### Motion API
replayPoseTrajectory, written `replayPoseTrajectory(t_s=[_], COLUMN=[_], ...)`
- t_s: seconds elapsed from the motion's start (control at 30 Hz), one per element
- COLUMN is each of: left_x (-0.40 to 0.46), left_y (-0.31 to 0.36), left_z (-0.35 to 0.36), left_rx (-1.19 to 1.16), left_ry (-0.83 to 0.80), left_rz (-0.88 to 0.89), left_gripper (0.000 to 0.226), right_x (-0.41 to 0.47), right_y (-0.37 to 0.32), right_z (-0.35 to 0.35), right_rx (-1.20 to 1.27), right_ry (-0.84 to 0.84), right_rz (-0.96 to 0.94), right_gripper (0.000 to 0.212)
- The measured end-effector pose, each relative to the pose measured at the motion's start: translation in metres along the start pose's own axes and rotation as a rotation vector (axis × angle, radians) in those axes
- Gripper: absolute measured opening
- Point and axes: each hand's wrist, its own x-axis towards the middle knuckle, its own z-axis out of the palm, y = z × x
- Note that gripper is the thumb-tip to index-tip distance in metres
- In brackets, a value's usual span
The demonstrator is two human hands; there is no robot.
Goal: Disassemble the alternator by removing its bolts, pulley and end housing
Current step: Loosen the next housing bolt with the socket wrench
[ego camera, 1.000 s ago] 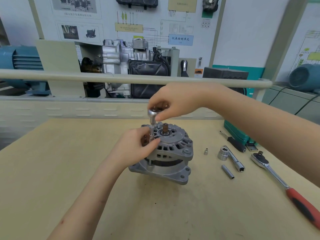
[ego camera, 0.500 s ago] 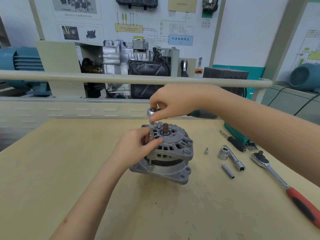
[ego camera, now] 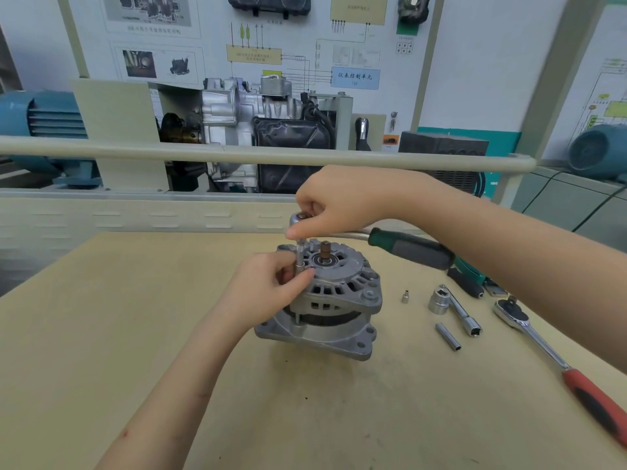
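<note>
While the alternator (ego camera: 325, 296) stands upright near the middle of the wooden table (ego camera: 101, 334), loose tools lie to its right: a tiny socket (ego camera: 404, 296) nearest it, then a large chrome socket (ego camera: 438, 301) touching an extension bar (ego camera: 462, 312), and a slim deep socket (ego camera: 448, 336) just in front of these. Farther right of the alternator lies a red-handled ratchet (ego camera: 556, 361), its head pointing toward the back. Behind the alternator a pale rail (ego camera: 237, 154) crosses the view, with a cutaway engine (ego camera: 264, 130) beyond it. The right forearm passes over the tools' far edge, hiding part of what lies there. The alternator's housing is grey cast aluminium with slotted vents, a brown shaft stub (ego camera: 325, 251) rising from its centre bearing, and a bolt head (ego camera: 369, 294) at its right lug. The left hand (ego camera: 268, 286) pinches the vertical socket extension (ego camera: 300, 257) at the alternator's top-left edge. The right hand (ego camera: 339, 201) grips the head of a green-handled ratchet (ego camera: 407, 247) above that extension.
</note>
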Motion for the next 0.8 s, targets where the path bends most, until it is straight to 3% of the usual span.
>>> replayPoseTrajectory(t_s=[0.2, 0.6, 0.8], left_x=[-0.0001, 0.0001, 0.0006], left_y=[-0.0012, -0.0014, -0.0032], left_z=[-0.0023, 0.0022, -0.0005], left_rx=[0.009, 0.025, 0.010], left_ry=[-0.043, 0.028, -0.031], left_rz=[0.038, 0.017, 0.036], left_gripper=[0.034, 0.044, 0.037], right_x=[-0.0064, 0.0011, -0.0049], right_y=[0.0023, 0.0022, 0.0044], right_z=[-0.0059, 0.0018, -0.0041], right_rx=[0.110, 0.032, 0.148], right_ry=[-0.067, -0.001, -0.067], right_rz=[-0.083, -0.002, -0.112], right_gripper=[0.025, 0.046, 0.024])
